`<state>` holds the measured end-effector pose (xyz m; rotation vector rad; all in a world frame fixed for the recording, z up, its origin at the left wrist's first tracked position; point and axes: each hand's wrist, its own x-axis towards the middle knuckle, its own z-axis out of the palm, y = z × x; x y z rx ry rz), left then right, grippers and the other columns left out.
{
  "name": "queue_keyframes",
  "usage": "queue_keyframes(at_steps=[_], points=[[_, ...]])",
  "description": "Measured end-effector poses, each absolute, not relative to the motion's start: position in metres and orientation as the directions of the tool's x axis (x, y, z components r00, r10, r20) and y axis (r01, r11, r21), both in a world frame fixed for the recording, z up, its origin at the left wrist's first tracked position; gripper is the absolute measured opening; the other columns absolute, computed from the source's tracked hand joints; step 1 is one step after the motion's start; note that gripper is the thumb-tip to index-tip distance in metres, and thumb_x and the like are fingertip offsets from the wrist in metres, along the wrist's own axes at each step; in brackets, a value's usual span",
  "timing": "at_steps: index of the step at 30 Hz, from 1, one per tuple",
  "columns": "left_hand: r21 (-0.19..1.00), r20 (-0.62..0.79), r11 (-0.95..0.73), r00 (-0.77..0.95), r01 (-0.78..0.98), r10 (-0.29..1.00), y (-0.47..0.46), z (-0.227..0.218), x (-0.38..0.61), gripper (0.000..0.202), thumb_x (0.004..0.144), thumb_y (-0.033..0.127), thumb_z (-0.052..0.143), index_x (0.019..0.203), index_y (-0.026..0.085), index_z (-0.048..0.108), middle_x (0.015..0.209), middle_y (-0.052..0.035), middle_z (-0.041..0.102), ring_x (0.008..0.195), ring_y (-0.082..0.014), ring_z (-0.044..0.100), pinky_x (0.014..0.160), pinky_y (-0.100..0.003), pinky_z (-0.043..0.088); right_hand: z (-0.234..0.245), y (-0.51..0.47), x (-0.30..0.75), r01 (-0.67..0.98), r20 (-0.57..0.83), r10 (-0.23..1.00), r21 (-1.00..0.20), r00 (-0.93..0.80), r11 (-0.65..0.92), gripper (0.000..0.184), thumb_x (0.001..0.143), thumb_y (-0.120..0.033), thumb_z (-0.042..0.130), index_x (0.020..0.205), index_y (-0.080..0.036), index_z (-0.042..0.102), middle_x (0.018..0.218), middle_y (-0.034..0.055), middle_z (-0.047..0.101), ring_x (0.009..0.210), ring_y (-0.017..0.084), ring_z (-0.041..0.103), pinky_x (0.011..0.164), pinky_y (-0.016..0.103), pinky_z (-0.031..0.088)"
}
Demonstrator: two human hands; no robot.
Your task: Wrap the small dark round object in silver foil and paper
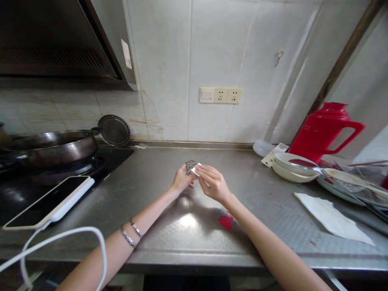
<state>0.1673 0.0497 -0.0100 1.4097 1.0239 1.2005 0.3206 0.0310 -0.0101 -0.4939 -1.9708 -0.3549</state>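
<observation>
Over the middle of the steel counter my two hands meet. My left hand (181, 180) is closed around a small dark openwork item (190, 166), which looks like metal; its kind I cannot make out. My right hand (214, 182) pinches a small white piece, like folded tissue (195, 169), and presses it against the dark item. The fingers hide part of both. On the counter, beside my right forearm, lies a small red piece (226, 220) of unclear kind.
To the left, a phone (48, 202) with a white cable (75, 231) lies by the hob, which bears a pan (54, 149). At right are a red thermos (323, 131), stacked bowls (292, 171) and a white tissue sheet (332, 216). A tiled wall with sockets (227, 95) bounds the counter (157, 169).
</observation>
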Motion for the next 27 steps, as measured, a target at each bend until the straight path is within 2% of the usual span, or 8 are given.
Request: queue_keyframes(at_steps=[3, 7, 12, 19, 27], points=[[0.987, 0.154, -0.158, 0.148, 0.012, 0.977, 0.053, -0.012, 0.165, 0.054, 0.056, 0.041, 0.079, 0.096, 0.016, 0.055, 0.067, 0.0032, 0.058, 0.047, -0.0090, 0.052, 0.038, -0.021, 0.046, -0.009, 0.030, 0.321, 0.493, 0.895, 0.169, 0.064, -0.414, 0.868, 0.036, 0.085, -0.010, 0.053, 0.117, -0.024, 0.062, 0.107, 0.0096, 0.071, 0.104, 0.022, 0.066, 0.091, 0.042, 0.054], [0.988, 0.143, -0.150, 0.135, 0.044, 0.980, 0.055, -0.014, 0.164, 0.054, 0.058, 0.042, 0.079, 0.098, 0.015, 0.055, 0.068, 0.0024, 0.059, 0.048, -0.0090, 0.053, 0.038, -0.021, 0.046, -0.007, 0.030, 0.321, 0.485, 0.906, 0.174, 0.039, -0.386, 0.874, 0.035, 0.086, -0.010, 0.051, 0.118, -0.023, 0.061, 0.100, 0.0085, 0.073, 0.096, 0.021, 0.068, 0.088, 0.041, 0.055], [0.961, 0.174, -0.202, 0.154, 0.190, 0.973, 0.054, -0.016, 0.168, 0.056, 0.059, 0.037, 0.078, 0.105, 0.015, 0.055, 0.069, 0.0014, 0.061, 0.049, -0.0102, 0.055, 0.037, -0.020, 0.045, -0.005, 0.033, 0.322, 0.535, 0.937, 0.213, -0.033, -0.278, 0.844, 0.038, 0.090, -0.010, 0.046, 0.125, -0.023, 0.056, 0.118, 0.0107, 0.066, 0.113, 0.022, 0.060, 0.096, 0.044, 0.050], [0.897, 0.305, -0.359, 0.227, 0.257, 0.925, 0.051, -0.024, 0.173, 0.052, 0.060, 0.029, 0.075, 0.108, 0.017, 0.060, 0.083, -0.0023, 0.068, 0.059, -0.0132, 0.059, 0.037, -0.018, 0.045, -0.009, 0.034, 0.318, 0.505, 0.837, 0.293, -0.022, -0.463, 0.863, 0.039, 0.091, -0.006, 0.039, 0.123, -0.019, 0.056, 0.125, 0.0127, 0.061, 0.124, 0.020, 0.051, 0.103, 0.044, 0.046], [0.932, 0.305, -0.332, 0.174, 0.150, 0.936, 0.058, -0.027, 0.165, 0.052, 0.059, 0.029, 0.073, 0.106, 0.015, 0.057, 0.078, -0.0010, 0.066, 0.056, -0.0126, 0.059, 0.037, -0.019, 0.046, -0.003, 0.029, 0.317, 0.458, 0.824, 0.183, 0.102, -0.536, 0.883, 0.036, 0.085, -0.001, 0.042, 0.114, -0.016, 0.058, 0.111, 0.0123, 0.069, 0.116, 0.020, 0.058, 0.105, 0.045, 0.044]])
